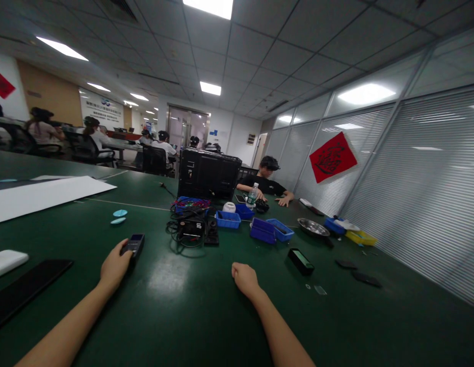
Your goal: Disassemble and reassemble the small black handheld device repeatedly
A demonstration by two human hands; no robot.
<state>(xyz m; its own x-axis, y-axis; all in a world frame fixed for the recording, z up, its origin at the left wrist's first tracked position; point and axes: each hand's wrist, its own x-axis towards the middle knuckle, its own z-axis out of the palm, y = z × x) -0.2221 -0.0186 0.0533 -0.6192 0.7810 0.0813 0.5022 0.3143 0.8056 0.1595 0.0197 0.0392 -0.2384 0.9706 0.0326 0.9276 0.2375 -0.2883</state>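
On the left, my left hand (115,262) is closed around a small dark handheld device (135,244) with a screen at its upper end; I cannot make out its kind. The device rests on or just over the green tabletop (199,321). My right hand (244,277) lies on the table near the middle, its fingers curled into a fist with nothing showing in it. To the right of that fist sits a black box with a green top (301,261). Two light-blue round pieces (120,213) lie beyond my left hand.
A black computer case (209,173) stands at the back, with a cabled black unit (191,232) before it. Blue bins (228,219), a baseball (229,207), a bottle (252,197) and a metal bowl (313,227) are nearby. A person (268,183) sits across the table.
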